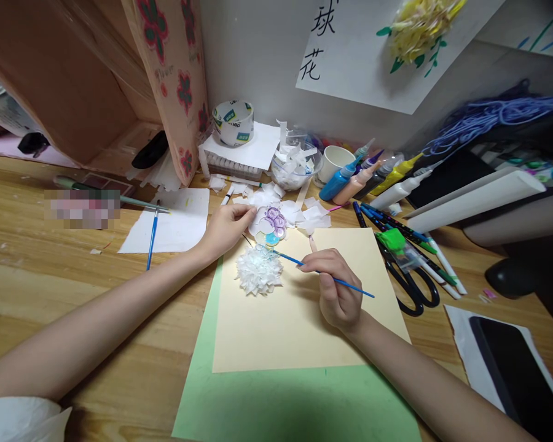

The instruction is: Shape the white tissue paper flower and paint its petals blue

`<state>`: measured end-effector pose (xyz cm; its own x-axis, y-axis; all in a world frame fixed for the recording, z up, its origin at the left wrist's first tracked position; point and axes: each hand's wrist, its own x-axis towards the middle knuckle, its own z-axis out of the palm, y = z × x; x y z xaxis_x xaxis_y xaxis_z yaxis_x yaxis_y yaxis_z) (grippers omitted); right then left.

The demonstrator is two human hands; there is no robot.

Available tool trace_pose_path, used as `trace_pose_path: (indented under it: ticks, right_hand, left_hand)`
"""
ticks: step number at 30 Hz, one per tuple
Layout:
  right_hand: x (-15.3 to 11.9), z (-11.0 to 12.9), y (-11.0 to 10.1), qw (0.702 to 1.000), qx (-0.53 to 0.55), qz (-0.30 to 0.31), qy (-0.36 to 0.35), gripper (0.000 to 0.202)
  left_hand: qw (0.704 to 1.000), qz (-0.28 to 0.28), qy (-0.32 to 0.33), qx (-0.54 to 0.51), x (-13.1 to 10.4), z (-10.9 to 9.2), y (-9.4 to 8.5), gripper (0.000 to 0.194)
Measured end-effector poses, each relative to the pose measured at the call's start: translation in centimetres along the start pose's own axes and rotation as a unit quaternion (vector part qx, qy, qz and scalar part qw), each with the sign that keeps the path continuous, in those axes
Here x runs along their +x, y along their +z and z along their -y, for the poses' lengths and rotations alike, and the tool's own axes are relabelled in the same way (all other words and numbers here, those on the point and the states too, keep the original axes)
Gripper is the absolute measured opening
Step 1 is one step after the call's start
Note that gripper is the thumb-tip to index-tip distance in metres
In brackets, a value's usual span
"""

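A thin blue paintbrush (345,283) is held in my right hand (338,288), its tip at a small palette (268,226) with purple and blue paint on it. My left hand (230,228) pinches the palette's left edge between thumb and fingers. Just below the palette lies a white ruffled paper flower (258,270) with pale blue tints near its top. The flower rests on a cream sheet (304,331), which lies over a green sheet (276,405).
Paint bottles (345,181), a white cup (337,161) and a bowl of paper scraps (295,166) stand behind. Markers and black-handled scissors (412,294) lie right. Another brush (152,239) touches white paper (179,227) left. A phone (518,368) lies front right.
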<state>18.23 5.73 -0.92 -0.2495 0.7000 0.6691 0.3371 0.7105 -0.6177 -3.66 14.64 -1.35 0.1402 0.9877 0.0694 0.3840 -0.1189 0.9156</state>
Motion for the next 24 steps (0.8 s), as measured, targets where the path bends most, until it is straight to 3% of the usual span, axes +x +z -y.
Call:
trace_pose_path:
  ticks: [24]
  right_hand:
    - [0.25, 0.3, 0.0, 0.997, -0.05, 0.033, -0.056, 0.023]
  left_hand:
    - [1.0, -0.002, 0.002, 0.014, -0.07, -0.39, -0.07, 0.037]
